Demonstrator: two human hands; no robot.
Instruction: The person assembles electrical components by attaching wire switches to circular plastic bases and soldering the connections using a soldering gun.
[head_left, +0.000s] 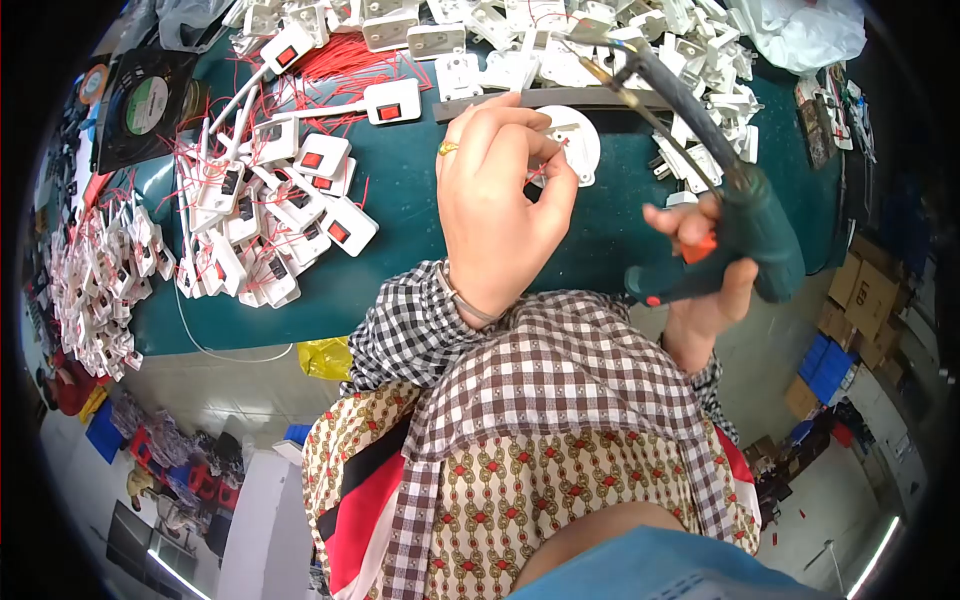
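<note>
My right hand (705, 270) is wrapped around the handle of a dark green soldering gun (762, 235) with an orange trigger. Its long tip (600, 72) reaches up and left, over the white parts at the back. At the middle of the table, my left hand (505, 190) has thumb and index finger pinched together beside a round white plastic piece (582, 150). Bits of red wire show by those fingertips, but the fingers hide what they grip. The round piece lies against a dark bar (640, 98), partly covered by my left hand.
Left of my left hand lie white switch housings (325, 155) with red switches, cables and thin red wires (350, 58). Many white plastic casings (490, 70) are heaped at the back. A black reel (147, 105) stands far left, a clear plastic bag (805, 35) back right.
</note>
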